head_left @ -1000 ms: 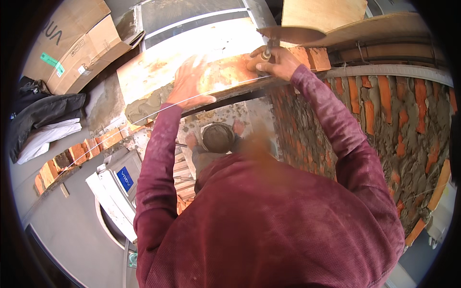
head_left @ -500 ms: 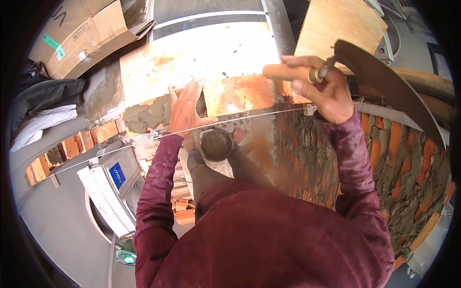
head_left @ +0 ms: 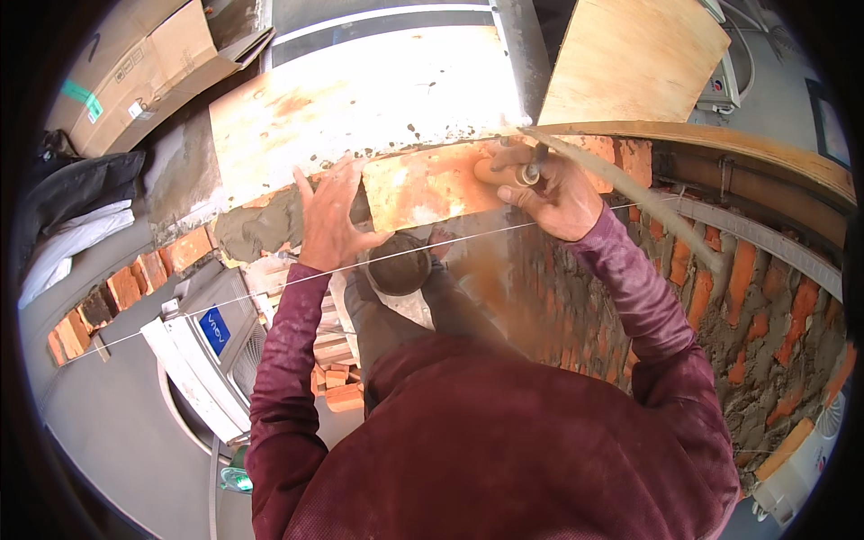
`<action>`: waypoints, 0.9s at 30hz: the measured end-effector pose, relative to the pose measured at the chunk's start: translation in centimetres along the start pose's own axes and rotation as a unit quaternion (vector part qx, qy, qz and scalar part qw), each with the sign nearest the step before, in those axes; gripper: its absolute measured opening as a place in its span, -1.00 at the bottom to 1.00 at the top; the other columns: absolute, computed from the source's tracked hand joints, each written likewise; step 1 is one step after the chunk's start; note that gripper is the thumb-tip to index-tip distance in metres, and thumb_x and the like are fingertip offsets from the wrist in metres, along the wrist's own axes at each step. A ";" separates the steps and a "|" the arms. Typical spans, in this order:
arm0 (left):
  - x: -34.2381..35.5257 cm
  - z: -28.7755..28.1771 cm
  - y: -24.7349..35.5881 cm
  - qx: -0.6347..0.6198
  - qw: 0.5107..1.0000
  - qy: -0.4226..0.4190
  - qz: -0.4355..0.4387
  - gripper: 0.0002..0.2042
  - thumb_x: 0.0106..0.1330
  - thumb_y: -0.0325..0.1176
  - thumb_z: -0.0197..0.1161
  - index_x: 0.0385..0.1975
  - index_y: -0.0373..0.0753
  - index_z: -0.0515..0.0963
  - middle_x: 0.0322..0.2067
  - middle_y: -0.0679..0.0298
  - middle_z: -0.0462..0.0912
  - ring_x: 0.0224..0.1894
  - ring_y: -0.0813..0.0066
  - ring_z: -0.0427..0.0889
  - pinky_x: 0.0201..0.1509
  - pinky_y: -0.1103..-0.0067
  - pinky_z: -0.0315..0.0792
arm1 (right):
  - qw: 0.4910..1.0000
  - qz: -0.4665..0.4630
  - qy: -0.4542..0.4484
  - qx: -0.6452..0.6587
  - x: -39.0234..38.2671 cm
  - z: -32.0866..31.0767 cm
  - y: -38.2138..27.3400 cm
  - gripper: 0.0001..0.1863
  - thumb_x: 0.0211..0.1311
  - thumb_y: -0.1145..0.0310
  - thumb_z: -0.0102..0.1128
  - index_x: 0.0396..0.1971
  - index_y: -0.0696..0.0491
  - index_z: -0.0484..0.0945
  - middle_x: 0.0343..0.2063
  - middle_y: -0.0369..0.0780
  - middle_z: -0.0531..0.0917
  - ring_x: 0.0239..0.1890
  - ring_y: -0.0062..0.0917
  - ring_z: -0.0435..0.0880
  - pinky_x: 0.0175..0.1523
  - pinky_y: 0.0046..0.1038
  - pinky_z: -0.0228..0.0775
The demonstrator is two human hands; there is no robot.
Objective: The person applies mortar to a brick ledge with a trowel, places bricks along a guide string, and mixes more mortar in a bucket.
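Observation:
A flat orange brick (head_left: pixel 414 189) lies on the wall top, wet grey mortar (head_left: pixel 256 229) to its left. My left hand (head_left: pixel 331 211) touches the brick's left end with fingers spread. My right hand (head_left: pixel 562 198) grips a trowel by its wooden handle (head_left: pixel 490 174), the handle's end against the brick's right part and the blurred blade (head_left: pixel 657 202) sticking out to the right. A taut string (head_left: pixel 468 236) runs along the wall's near side. Below, a round dark container (head_left: pixel 396 274) sits between my legs.
A bright board (head_left: pixel 333 90) lies behind the wall, with plywood (head_left: pixel 630 58) at the back right. Cardboard (head_left: pixel 148 76) and dark cloths (head_left: pixel 81 180) are at left. A white appliance (head_left: pixel 198 360) stands lower left, and a mortar-smeared brick wall (head_left: pixel 738 324) fills the right.
The trowel was lifted and swung to the right half a second ago; now my right hand has brought its handle down and leftward onto the brick. My left hand stays at the brick's end.

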State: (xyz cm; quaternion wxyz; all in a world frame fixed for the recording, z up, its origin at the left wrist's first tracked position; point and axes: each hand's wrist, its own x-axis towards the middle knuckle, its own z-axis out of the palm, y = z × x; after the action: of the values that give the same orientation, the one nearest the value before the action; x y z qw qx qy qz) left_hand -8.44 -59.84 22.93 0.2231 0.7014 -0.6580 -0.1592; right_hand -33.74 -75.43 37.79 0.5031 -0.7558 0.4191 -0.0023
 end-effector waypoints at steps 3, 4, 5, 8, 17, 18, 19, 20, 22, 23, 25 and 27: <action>-0.1 0.3 -0.3 0.006 1.000 -0.001 0.010 0.05 -0.37 0.08 0.55 0.25 -0.22 0.26 0.21 0.09 0.37 0.28 0.17 0.32 0.36 -0.22 -0.38 | 0.996 -0.063 0.036 0.044 0.0 0.8 2.2 -0.67 0.13 0.50 0.27 -0.07 0.16 0.54 -0.21 -0.25 0.64 -0.35 -0.69 0.44 -0.19 -0.55 0.38; -0.1 0.2 -0.3 0.008 1.000 -0.004 0.007 0.05 -0.37 0.07 0.55 0.25 -0.22 0.26 0.21 0.09 0.37 0.28 0.17 0.32 0.36 -0.22 -0.38 | 0.992 -0.102 0.054 0.050 0.0 1.3 3.3 -0.66 0.13 0.50 0.27 -0.06 0.16 0.54 -0.24 -0.27 0.64 -0.35 -0.68 0.43 -0.21 -0.56 0.36; -0.2 0.2 -0.2 0.008 1.000 -0.007 0.005 0.05 -0.38 0.07 0.55 0.25 -0.22 0.26 0.21 0.09 0.37 0.28 0.18 0.32 0.36 -0.22 -0.39 | 0.989 -0.076 0.044 0.121 0.1 2.3 3.1 -0.66 0.13 0.51 0.27 -0.05 0.17 0.54 -0.23 -0.27 0.64 -0.33 -0.68 0.44 -0.19 -0.56 0.36; -0.7 0.2 -0.4 0.014 1.000 -0.011 0.008 0.06 -0.37 0.06 0.55 0.26 -0.23 0.25 0.22 0.10 0.36 0.28 0.18 0.32 0.36 -0.22 -0.39 | 0.990 -0.124 0.023 -0.070 0.6 1.5 1.4 -0.62 0.14 0.51 0.26 0.00 0.12 0.51 -0.19 -0.29 0.64 -0.32 -0.66 0.45 -0.16 -0.57 0.35; -0.9 -1.6 3.1 -0.003 1.000 -0.002 0.003 0.04 -0.27 -0.02 0.52 0.31 -0.25 0.16 0.29 0.13 0.25 0.42 0.20 0.04 0.38 -0.18 -0.31 | 0.983 -0.070 0.034 -0.166 -0.3 -4.2 -1.8 -0.72 0.31 0.27 0.08 -0.20 0.20 0.40 -0.62 -0.10 0.52 -0.54 -0.33 0.55 -0.39 -0.34 0.39; -1.5 -1.1 4.0 -0.004 1.000 0.005 0.003 -0.01 -0.21 -0.03 0.50 0.31 -0.23 0.19 0.31 0.16 0.23 0.43 0.20 0.03 0.38 -0.16 -0.28 | 0.982 -0.006 0.033 -0.184 -0.4 -5.8 -3.3 -0.70 0.32 0.25 0.06 -0.20 0.22 0.35 -0.65 -0.10 0.50 -0.59 -0.30 0.55 -0.45 -0.34 0.39; -2.0 -0.7 5.2 0.007 0.999 -0.029 0.039 -0.10 -0.14 -0.06 0.47 0.28 -0.21 0.23 0.31 0.16 0.23 0.43 0.18 0.04 0.39 -0.16 -0.29 | 0.961 -0.065 0.062 -0.263 -0.2 -7.0 -3.4 -0.67 0.32 0.24 0.05 -0.18 0.24 0.34 -0.66 -0.10 0.51 -0.61 -0.27 0.55 -0.48 -0.33 0.41; -2.1 -0.3 6.3 0.017 0.995 -0.062 0.076 -0.18 -0.06 -0.09 0.44 0.26 -0.20 0.28 0.32 0.17 0.23 0.42 0.16 0.06 0.39 -0.15 -0.30 | 0.927 -0.122 0.091 -0.342 0.1 -8.3 -3.8 -0.64 0.32 0.22 0.05 -0.16 0.26 0.32 -0.66 -0.11 0.52 -0.63 -0.23 0.55 -0.51 -0.33 0.42; -2.0 1.3 8.1 0.007 0.993 -0.070 0.096 -0.29 0.04 -0.19 0.38 0.27 -0.13 0.30 0.33 0.25 0.21 0.43 0.25 0.05 0.42 -0.04 -0.22 | 0.903 -0.011 -0.002 -0.429 0.9 -10.2 -3.4 -0.67 0.25 0.33 0.05 -0.15 0.29 0.34 -0.61 -0.04 0.57 -0.56 -0.16 0.60 -0.39 -0.25 0.48; -1.5 1.7 8.8 0.028 0.991 -0.080 0.106 -0.38 0.14 -0.24 0.22 0.27 -0.13 0.29 0.33 0.25 0.22 0.43 0.27 0.06 0.42 0.00 -0.17 | 0.867 0.032 -0.050 -0.494 1.6 -11.0 -0.9 -0.67 0.21 0.36 0.06 -0.15 0.30 0.35 -0.58 -0.02 0.59 -0.52 -0.17 0.62 -0.35 -0.24 0.50; -0.8 2.5 9.5 0.063 0.989 -0.079 0.112 -0.47 0.24 -0.28 0.06 0.26 -0.13 0.31 0.33 0.26 0.23 0.42 0.27 0.08 0.43 0.05 -0.13 | 0.812 0.092 -0.139 -0.559 3.4 -10.5 1.9 -0.64 0.13 0.37 0.11 -0.16 0.32 0.39 -0.50 0.03 0.61 -0.41 -0.14 0.65 -0.25 -0.24 0.51; -0.2 3.1 9.6 0.085 0.987 -0.062 0.125 -0.49 0.22 -0.29 0.05 0.24 -0.14 0.34 0.32 0.26 0.24 0.42 0.25 0.07 0.44 0.07 -0.14 | 0.787 0.146 -0.207 -0.563 4.7 -8.9 2.0 -0.60 0.04 0.35 0.17 -0.19 0.33 0.45 -0.43 0.06 0.62 -0.29 -0.10 0.65 -0.13 -0.23 0.48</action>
State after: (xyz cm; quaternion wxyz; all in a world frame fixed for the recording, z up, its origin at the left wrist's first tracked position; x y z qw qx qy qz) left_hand -18.21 -60.26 25.31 0.1400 0.6187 -0.7642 -0.1165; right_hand -35.79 -85.47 38.71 0.0578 -0.8168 0.3373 0.4645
